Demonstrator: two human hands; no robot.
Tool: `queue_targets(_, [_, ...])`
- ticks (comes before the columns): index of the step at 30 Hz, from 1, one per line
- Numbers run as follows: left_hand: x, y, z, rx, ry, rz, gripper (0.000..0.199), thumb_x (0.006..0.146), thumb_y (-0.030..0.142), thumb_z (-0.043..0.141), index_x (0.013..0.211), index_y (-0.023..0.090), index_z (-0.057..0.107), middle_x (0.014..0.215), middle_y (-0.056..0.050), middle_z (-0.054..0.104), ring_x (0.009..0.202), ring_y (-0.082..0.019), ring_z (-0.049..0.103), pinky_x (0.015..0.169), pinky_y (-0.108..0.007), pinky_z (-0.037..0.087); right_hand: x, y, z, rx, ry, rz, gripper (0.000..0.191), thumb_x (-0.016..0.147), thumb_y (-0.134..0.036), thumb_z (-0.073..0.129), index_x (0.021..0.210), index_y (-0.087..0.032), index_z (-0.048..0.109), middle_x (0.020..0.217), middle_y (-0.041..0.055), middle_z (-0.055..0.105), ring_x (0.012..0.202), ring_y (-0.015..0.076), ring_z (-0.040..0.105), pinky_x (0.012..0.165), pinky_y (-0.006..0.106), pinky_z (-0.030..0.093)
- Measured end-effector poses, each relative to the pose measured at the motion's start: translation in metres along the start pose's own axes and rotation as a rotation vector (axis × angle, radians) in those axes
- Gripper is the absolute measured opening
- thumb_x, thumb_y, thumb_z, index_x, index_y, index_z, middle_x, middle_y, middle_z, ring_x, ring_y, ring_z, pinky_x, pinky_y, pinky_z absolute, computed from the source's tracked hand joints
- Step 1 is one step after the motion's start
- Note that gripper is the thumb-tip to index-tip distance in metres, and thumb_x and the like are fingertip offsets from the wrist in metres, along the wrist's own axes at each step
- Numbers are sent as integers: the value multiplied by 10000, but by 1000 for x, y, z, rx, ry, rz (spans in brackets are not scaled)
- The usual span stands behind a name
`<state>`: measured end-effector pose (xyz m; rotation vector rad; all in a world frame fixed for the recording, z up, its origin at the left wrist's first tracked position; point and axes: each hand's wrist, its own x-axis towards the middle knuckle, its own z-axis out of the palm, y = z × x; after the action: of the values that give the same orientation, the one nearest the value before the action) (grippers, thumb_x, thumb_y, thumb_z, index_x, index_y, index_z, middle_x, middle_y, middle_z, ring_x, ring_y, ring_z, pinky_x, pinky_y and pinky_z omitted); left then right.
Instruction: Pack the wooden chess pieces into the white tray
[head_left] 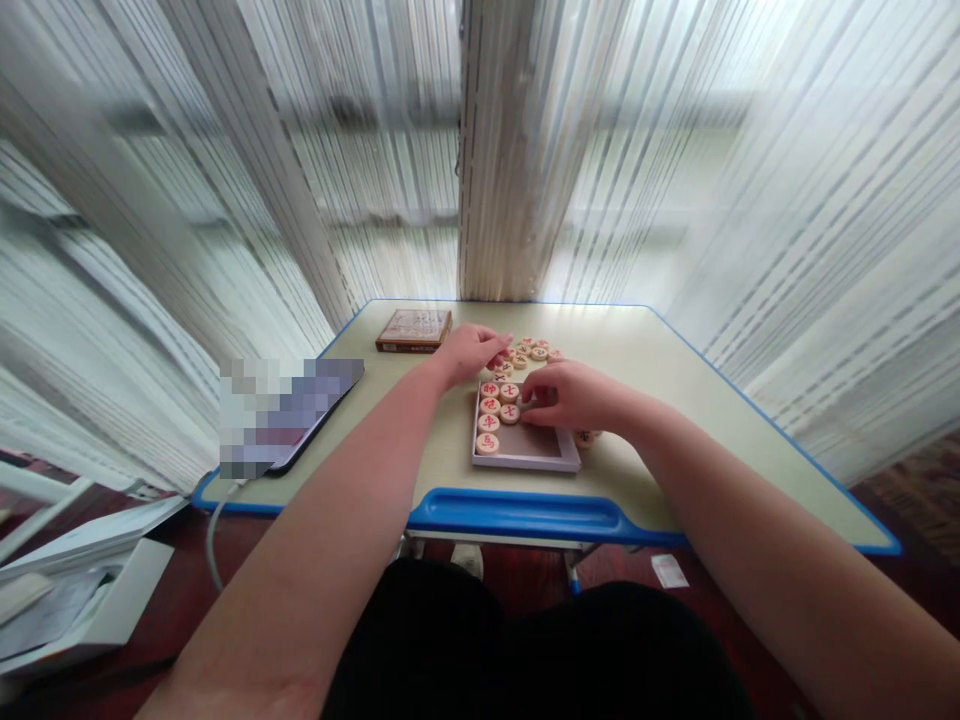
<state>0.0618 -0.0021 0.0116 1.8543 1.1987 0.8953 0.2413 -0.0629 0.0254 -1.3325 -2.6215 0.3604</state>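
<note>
Thumb and bent fingers of the right hand (562,393) dipped into a shallow, pale-walled tray (525,464), just beside a column of two round pieces (510,413); whether they pinched another piece, I could not tell. Left of that pair ran a column of four discs (488,424), also flat and marked in red characters, lined against the tray's left wall. Toward the near right, the tray's brownish floor lay bare. Beyond the far wall, the left hand (474,350) hung with curled fingers close to a cluster of loose pieces (539,353), and its grip could not be made out either. Another disc (584,438) sat under the right wrist, outside the tray. Farther left on the table (637,340) lay a flat brown box (415,331) with printing on top, and nearer, a dark-edged device (322,418), its screen blurred out, rested by the left edge.
</note>
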Motion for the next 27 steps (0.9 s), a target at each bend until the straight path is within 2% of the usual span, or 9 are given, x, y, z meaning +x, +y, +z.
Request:
queue_targets(5, [-1, 0, 0, 5, 1, 8, 466, 711, 565, 573, 673, 108, 659, 588, -45, 621, 549, -106, 518, 562, -241, 391, 0, 2, -4, -7, 68, 10, 175, 704, -187, 527, 793, -176, 677, 717, 29, 633, 706, 148, 529, 652, 246, 388])
queue_targets(9, [-1, -2, -2, 5, 11, 14, 454, 727, 549, 562, 687, 109, 662, 586, -41, 612, 553, -103, 520, 559, -235, 391, 5, 14, -1, -51, 239, 76, 199, 729, -176, 498, 818, -177, 675, 760, 36, 637, 731, 161, 539, 703, 265, 404])
queue_targets(12, [-1, -1, -3, -10, 32, 16, 430, 733, 531, 563, 693, 115, 665, 595, -44, 617, 561, -105, 526, 569, -239, 397, 11, 30, 2, -73, 404, 206, 264, 756, -188, 472, 919, -172, 679, 900, 75, 639, 810, 186, 556, 755, 287, 423])
queue_targets(14, [-2, 0, -4, -37, 19, 9, 416, 727, 522, 574, 702, 117, 668, 621, -50, 631, 570, -105, 529, 579, -243, 403, 14, 41, 4, -75, 452, 301, 339, 761, -164, 448, 1025, -170, 661, 1027, 99, 619, 904, 202, 561, 818, 297, 426])
queue_targets(17, [-5, 5, -3, -86, -56, -11, 405, 712, 513, 592, 731, 117, 675, 673, -62, 652, 605, -110, 546, 596, -247, 410, 17, 52, 6, -80, 401, 390, 433, 729, -96, 424, 1101, -164, 636, 1135, 106, 603, 1040, 212, 540, 912, 292, 399])
queue_targets(20, [-6, 7, -2, -104, -91, 3, 394, 692, 502, 613, 742, 116, 677, 724, -74, 669, 660, -121, 562, 627, -253, 418, 19, 56, 9, -76, 325, 442, 444, 722, -92, 431, 1112, -154, 635, 1148, 103, 620, 1061, 212, 548, 918, 283, 400])
queue_targets(24, [-2, 4, -2, -207, -67, 9, 363, 711, 476, 598, 804, 135, 678, 880, -89, 689, 761, -140, 590, 670, -260, 437, 20, 52, 8, -38, 291, 469, 338, 786, -195, 452, 1038, -164, 676, 1042, 91, 679, 963, 208, 600, 840, 283, 435])
queue_targets(27, [4, -4, -3, -171, 15, 7, 359, 736, 470, 565, 838, 147, 683, 947, -88, 688, 838, -167, 596, 694, -267, 448, 18, 48, 6, -11, 309, 453, 297, 805, -270, 490, 993, -165, 694, 949, 78, 705, 883, 192, 624, 790, 268, 447])
